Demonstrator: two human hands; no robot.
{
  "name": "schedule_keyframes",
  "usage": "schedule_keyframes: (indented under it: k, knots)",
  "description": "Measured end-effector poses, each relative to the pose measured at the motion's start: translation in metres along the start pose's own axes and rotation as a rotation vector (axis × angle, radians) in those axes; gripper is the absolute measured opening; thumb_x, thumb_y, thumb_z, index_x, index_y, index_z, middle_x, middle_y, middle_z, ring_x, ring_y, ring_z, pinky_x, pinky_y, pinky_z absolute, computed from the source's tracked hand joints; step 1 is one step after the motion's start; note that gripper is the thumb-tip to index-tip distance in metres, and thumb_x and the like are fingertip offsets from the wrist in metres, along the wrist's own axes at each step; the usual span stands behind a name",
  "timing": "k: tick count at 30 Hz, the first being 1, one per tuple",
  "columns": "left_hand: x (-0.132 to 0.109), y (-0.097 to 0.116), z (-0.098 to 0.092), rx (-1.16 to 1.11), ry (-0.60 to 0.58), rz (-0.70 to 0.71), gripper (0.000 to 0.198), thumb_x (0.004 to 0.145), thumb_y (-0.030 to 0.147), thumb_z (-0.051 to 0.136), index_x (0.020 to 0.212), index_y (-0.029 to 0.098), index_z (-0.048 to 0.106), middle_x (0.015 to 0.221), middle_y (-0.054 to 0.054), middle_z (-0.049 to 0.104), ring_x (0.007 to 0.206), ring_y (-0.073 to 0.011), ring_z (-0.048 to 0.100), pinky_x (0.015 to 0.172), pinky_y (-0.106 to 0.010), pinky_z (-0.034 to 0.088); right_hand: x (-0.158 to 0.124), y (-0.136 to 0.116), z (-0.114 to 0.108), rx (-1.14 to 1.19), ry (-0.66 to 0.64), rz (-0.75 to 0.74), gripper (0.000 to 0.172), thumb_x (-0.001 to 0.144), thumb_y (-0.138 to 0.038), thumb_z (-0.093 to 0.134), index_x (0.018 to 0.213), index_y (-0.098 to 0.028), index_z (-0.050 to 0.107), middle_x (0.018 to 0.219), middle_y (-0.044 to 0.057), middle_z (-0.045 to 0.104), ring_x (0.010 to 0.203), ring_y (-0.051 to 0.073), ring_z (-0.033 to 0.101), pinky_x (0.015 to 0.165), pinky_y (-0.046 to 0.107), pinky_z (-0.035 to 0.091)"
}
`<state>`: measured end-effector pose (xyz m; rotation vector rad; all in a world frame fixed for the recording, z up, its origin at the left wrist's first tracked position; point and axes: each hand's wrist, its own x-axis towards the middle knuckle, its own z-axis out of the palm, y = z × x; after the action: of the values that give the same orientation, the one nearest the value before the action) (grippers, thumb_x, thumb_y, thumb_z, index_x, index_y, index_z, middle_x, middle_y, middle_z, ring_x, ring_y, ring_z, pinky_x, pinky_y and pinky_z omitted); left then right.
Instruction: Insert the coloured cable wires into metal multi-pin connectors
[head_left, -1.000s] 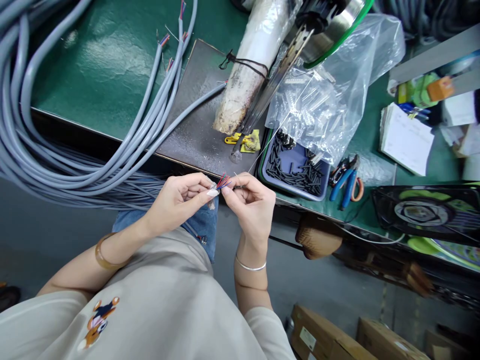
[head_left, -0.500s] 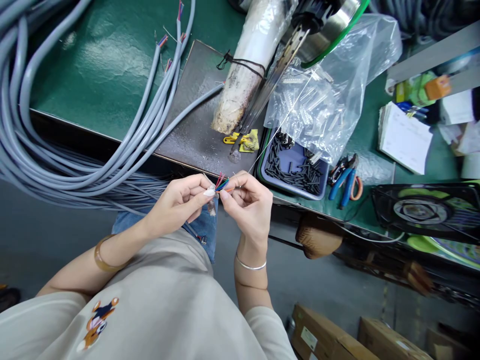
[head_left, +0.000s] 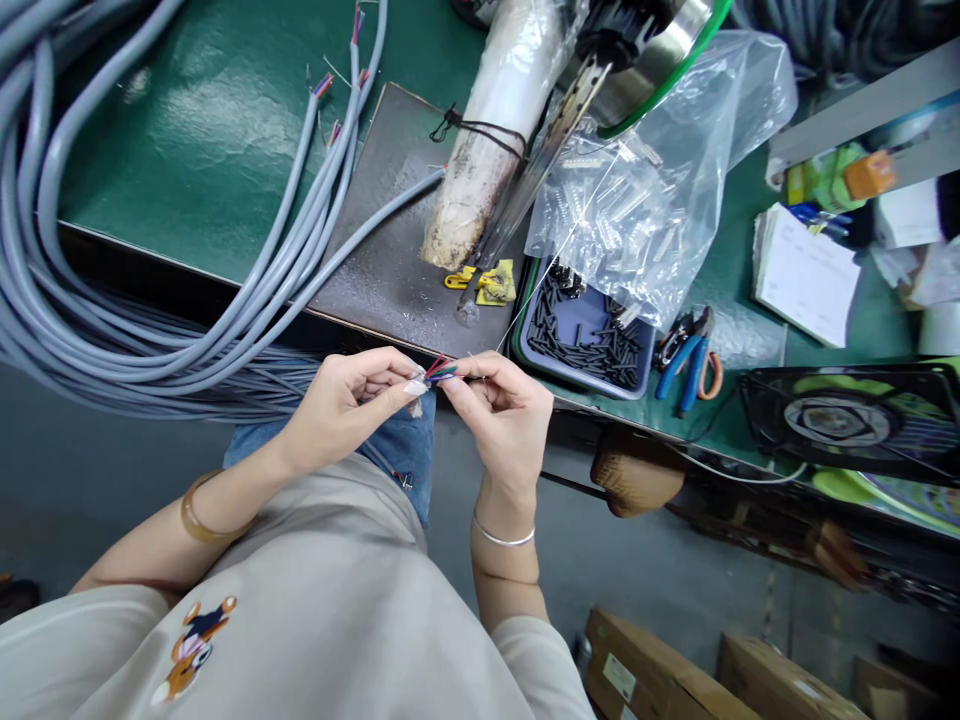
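Thin coloured wires [head_left: 441, 372], red, blue and green, fan out between my two hands just off the bench edge. My left hand [head_left: 366, 398] pinches them at the base, where they leave a cable end mostly hidden by the fingers. At the free tips, my right hand [head_left: 501, 402] closes thumb and forefinger on the wires; which wire it holds is too small to tell. A thin strand of solder [head_left: 541, 277] runs from near my right hand up to a green-rimmed spool [head_left: 679, 60].
Grey cables [head_left: 247, 290] loop across the left. Ahead stand a wrapped white roll [head_left: 499, 110] and a dark board [head_left: 390, 270] with a yellow cutter. A tray of black tubes [head_left: 585, 335], a plastic bag [head_left: 637, 200], pliers [head_left: 686, 375] and a fan [head_left: 840, 418] lie to the right.
My right hand has shifted slightly right and down, with its fingertips now along the wires. The wires look more drawn together. My left hand stays nearly in place.
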<state>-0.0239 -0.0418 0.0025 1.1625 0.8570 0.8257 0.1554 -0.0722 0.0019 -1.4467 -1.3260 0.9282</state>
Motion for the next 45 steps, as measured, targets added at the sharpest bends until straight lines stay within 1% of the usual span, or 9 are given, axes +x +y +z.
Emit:
schedule_keyframes:
  k: [3, 18, 20, 23, 25, 29, 37, 41, 45]
  knots:
    - [0.000, -0.001, 0.001, 0.036, 0.006, 0.032, 0.016, 0.090, 0.029, 0.070, 0.088, 0.013, 0.072, 0.075, -0.004, 0.075, 0.066, -0.0112, 0.069, 0.063, -0.018, 0.055, -0.001, -0.001, -0.002, -0.017, -0.002, -0.008, 0.009, 0.088, -0.030, 0.073, 0.089, -0.022, 0.077, 0.081, 0.000, 0.069, 0.050, 0.005, 0.031, 0.048, 0.026, 0.022]
    - [0.000, -0.002, 0.001, 0.068, -0.061, 0.006, 0.020, 0.091, 0.032, 0.069, 0.086, 0.013, 0.069, 0.073, -0.005, 0.073, 0.066, -0.0119, 0.068, 0.063, -0.019, 0.054, 0.000, -0.005, -0.006, -0.075, -0.044, -0.013, 0.006, 0.086, -0.025, 0.071, 0.085, -0.021, 0.076, 0.076, -0.001, 0.065, 0.050, 0.005, 0.030, 0.047, 0.026, 0.021]
    - [-0.001, -0.003, 0.002, 0.030, -0.055, -0.010, 0.022, 0.091, 0.035, 0.069, 0.087, 0.013, 0.068, 0.073, -0.005, 0.073, 0.061, -0.0100, 0.064, 0.056, -0.017, 0.050, -0.001, -0.004, -0.005, -0.072, -0.045, 0.013, 0.007, 0.085, -0.025, 0.071, 0.081, -0.020, 0.073, 0.070, -0.003, 0.059, 0.049, 0.004, 0.029, 0.047, 0.025, 0.021]
    - [-0.003, -0.004, 0.004, -0.069, -0.020, -0.067, 0.028, 0.092, 0.042, 0.067, 0.087, 0.015, 0.063, 0.068, -0.002, 0.070, 0.043, -0.0046, 0.047, 0.040, -0.016, 0.035, -0.003, -0.002, -0.002, -0.064, -0.045, 0.034, 0.011, 0.085, -0.027, 0.070, 0.077, -0.020, 0.069, 0.062, -0.007, 0.049, 0.047, 0.005, 0.027, 0.047, 0.024, 0.021]
    - [-0.003, -0.003, 0.005, -0.107, 0.012, -0.089, 0.031, 0.091, 0.046, 0.068, 0.089, 0.015, 0.061, 0.066, -0.001, 0.069, 0.038, -0.0033, 0.040, 0.037, -0.017, 0.030, -0.005, -0.002, 0.001, -0.079, -0.022, 0.003, 0.012, 0.086, -0.028, 0.070, 0.077, -0.021, 0.068, 0.064, -0.006, 0.052, 0.048, 0.005, 0.029, 0.047, 0.025, 0.023]
    - [-0.003, -0.002, 0.007, -0.089, 0.075, -0.057, 0.031, 0.088, 0.043, 0.073, 0.097, 0.015, 0.065, 0.070, -0.002, 0.071, 0.044, -0.0051, 0.050, 0.041, -0.016, 0.035, -0.008, -0.002, 0.005, -0.070, 0.054, -0.048, 0.012, 0.088, -0.030, 0.071, 0.081, -0.022, 0.072, 0.075, -0.001, 0.064, 0.051, 0.006, 0.035, 0.048, 0.026, 0.026]
    - [-0.002, -0.004, 0.007, -0.007, 0.060, -0.011, 0.020, 0.090, 0.032, 0.071, 0.096, 0.014, 0.068, 0.078, -0.004, 0.075, 0.066, -0.0120, 0.070, 0.060, -0.018, 0.054, -0.003, 0.001, 0.002, 0.055, 0.069, 0.034, 0.009, 0.084, -0.032, 0.079, 0.084, -0.023, 0.077, 0.074, -0.002, 0.066, 0.058, 0.008, 0.050, 0.050, 0.024, 0.034]
    - [-0.003, -0.004, 0.006, 0.046, 0.039, 0.020, 0.018, 0.090, 0.030, 0.070, 0.095, 0.013, 0.070, 0.081, -0.006, 0.076, 0.071, -0.0130, 0.073, 0.068, -0.019, 0.058, -0.001, 0.000, 0.001, 0.090, 0.041, 0.067, 0.010, 0.084, -0.032, 0.078, 0.084, -0.022, 0.077, 0.074, -0.001, 0.067, 0.054, 0.007, 0.048, 0.048, 0.023, 0.032]
    - [-0.003, -0.005, 0.007, 0.044, 0.037, 0.014, 0.017, 0.091, 0.028, 0.068, 0.094, 0.012, 0.069, 0.076, -0.004, 0.075, 0.067, -0.0115, 0.071, 0.064, -0.017, 0.057, -0.003, -0.002, 0.002, 0.028, 0.051, 0.050, 0.012, 0.086, -0.030, 0.075, 0.079, -0.020, 0.075, 0.067, -0.003, 0.060, 0.049, 0.005, 0.037, 0.046, 0.024, 0.026]
